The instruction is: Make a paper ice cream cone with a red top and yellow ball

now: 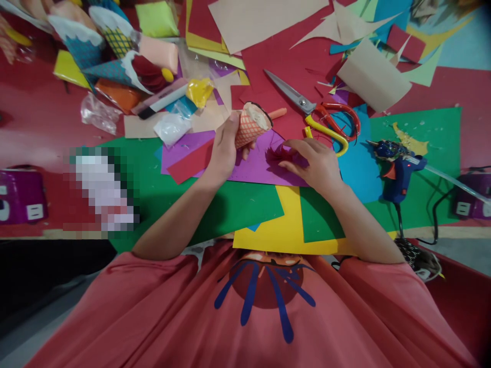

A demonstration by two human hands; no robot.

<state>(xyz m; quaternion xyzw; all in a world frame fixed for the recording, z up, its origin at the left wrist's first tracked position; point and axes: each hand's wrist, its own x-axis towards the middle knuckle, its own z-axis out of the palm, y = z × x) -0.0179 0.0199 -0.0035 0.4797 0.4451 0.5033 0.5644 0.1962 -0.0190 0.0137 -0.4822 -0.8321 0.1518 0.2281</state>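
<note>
My left hand (227, 145) is closed around a small cone (247, 129) with an orange-and-white lattice pattern. The cone is tilted, its wide end up and to the right, showing a pale filling inside a dark rim. An orange stick (278, 113) pokes out beside that rim. Over purple paper (261, 171), my right hand (316, 163) has its thumb and index finger around a dark red fringed piece of paper (279, 155). Just beyond the right hand lie large scissors (303, 105) with one red and one yellow handle, blades apart.
A blue glue gun (401, 176) with a clear glue stick lies at right, its cord trailing off the table edge. Several decorated cones (79, 48), clay packets (157, 19) and a marker (163, 98) crowd the upper left. Paper sheets (268, 23) and scraps cover the back. A pixelated patch (105, 189) sits left.
</note>
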